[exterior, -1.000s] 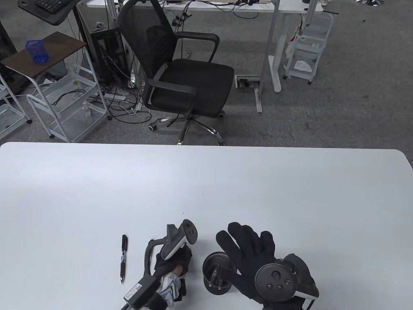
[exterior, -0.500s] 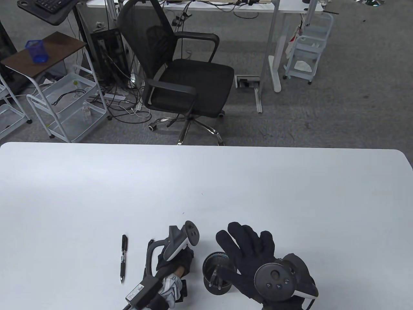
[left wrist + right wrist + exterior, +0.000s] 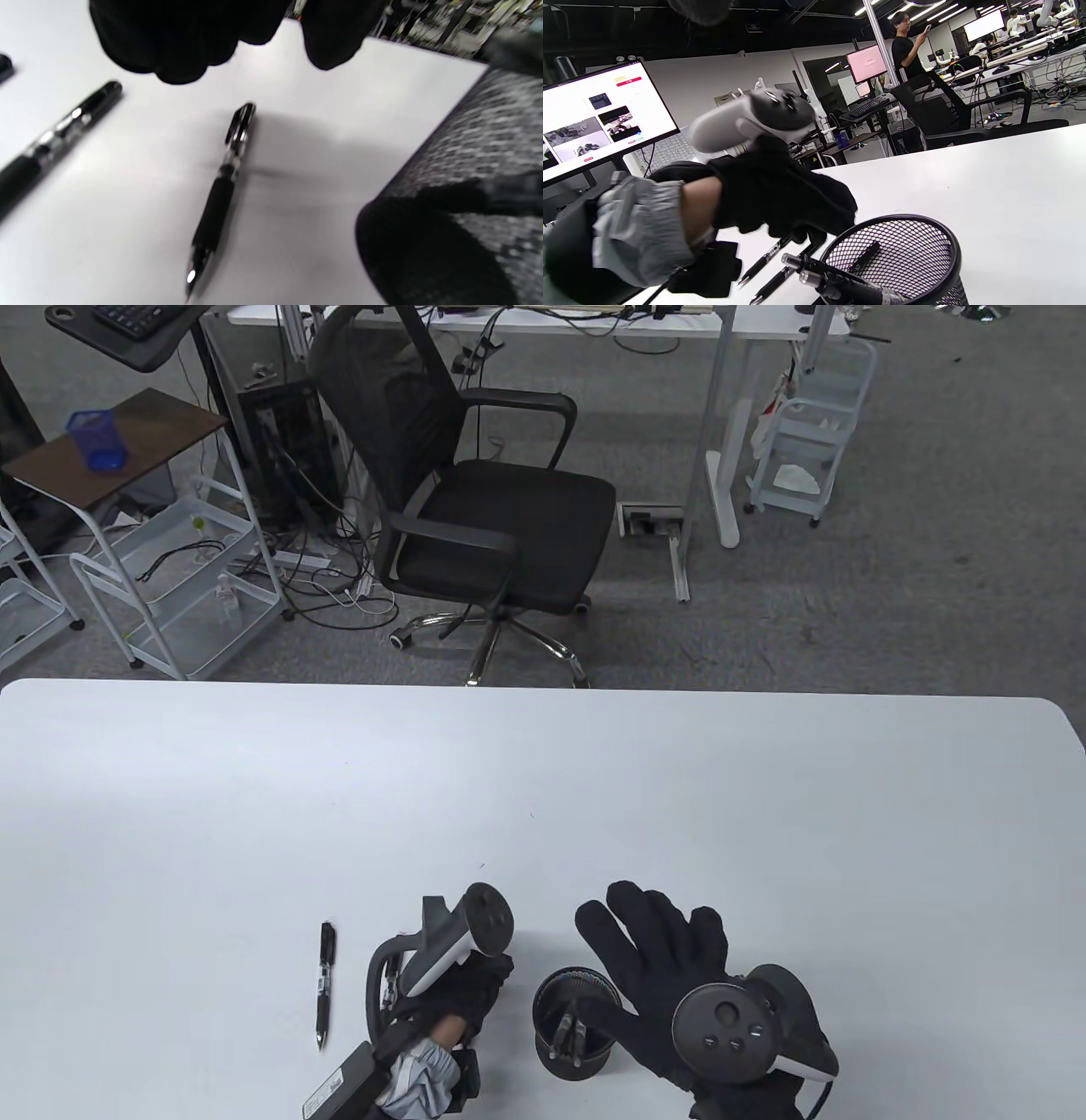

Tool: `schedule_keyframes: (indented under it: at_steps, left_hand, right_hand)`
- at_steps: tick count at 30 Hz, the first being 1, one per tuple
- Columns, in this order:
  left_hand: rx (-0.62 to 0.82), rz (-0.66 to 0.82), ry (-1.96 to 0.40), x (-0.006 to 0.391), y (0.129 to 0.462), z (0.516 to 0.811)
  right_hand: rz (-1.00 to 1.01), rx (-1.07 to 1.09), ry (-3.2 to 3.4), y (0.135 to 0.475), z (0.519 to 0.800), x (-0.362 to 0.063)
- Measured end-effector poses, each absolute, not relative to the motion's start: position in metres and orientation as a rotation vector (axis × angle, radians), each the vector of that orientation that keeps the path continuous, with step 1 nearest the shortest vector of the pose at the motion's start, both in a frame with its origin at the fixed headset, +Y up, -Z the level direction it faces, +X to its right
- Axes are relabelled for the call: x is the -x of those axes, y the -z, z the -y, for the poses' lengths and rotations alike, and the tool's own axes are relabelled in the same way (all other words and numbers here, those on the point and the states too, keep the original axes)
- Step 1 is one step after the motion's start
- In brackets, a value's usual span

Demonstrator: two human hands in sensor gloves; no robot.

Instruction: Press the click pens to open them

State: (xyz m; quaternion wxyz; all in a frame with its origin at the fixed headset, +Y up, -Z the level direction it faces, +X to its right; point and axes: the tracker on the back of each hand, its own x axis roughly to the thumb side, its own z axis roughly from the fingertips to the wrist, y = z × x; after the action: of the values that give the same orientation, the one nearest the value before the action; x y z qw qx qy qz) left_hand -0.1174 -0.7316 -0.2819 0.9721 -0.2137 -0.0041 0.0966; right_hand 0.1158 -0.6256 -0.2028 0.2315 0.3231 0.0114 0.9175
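A black click pen lies on the white table, left of my left hand. In the left wrist view a second black pen lies flat under my left fingers, which hover above it without touching; the first pen lies further left. Both pens on the table show in the right wrist view. A black mesh pen cup stands between my hands and holds more pens. My right hand is spread open, thumb across the cup's rim.
The table's near edge is just behind both hands. A black office chair and white carts stand on the floor beyond the far edge. The mesh cup is close on the right of the left hand.
My left hand has shifted slightly left and its tracker has tilted. My right hand has edged a little away from me, the thumb still over the cup. The pens have not moved.
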Motion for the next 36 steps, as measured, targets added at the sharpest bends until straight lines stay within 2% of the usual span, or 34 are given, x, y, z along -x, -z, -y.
schedule_keyframes:
  at_steps: [6,10,13,16,28,36]
  left_hand:
    - [0.342,0.147,-0.294,0.122,0.254,0.705]
    - [0.178,0.235,-0.333,0.124,0.237,0.693]
    - [0.124,0.292,-0.330,0.125,0.228,0.690]
    - [0.183,0.333,-0.265,0.127,0.226,0.689]
    - [0.154,0.412,-0.324,0.132,0.218,0.680]
    - [0.138,0.411,-0.340,0.136,0.216,0.675]
  right_hand:
    - [-0.068,-0.866,-2.550,0.208,0.633,-0.113]
    - [-0.108,-0.852,-2.569,0.212,0.640,-0.110]
    - [-0.140,-0.841,-2.584,0.216,0.646,-0.108]
    - [-0.172,-0.829,-2.595,0.221,0.652,-0.106]
    - [-0.291,-0.883,-2.616,0.228,0.673,-0.088]
    - [-0.324,-0.946,-2.526,0.227,0.671,-0.088]
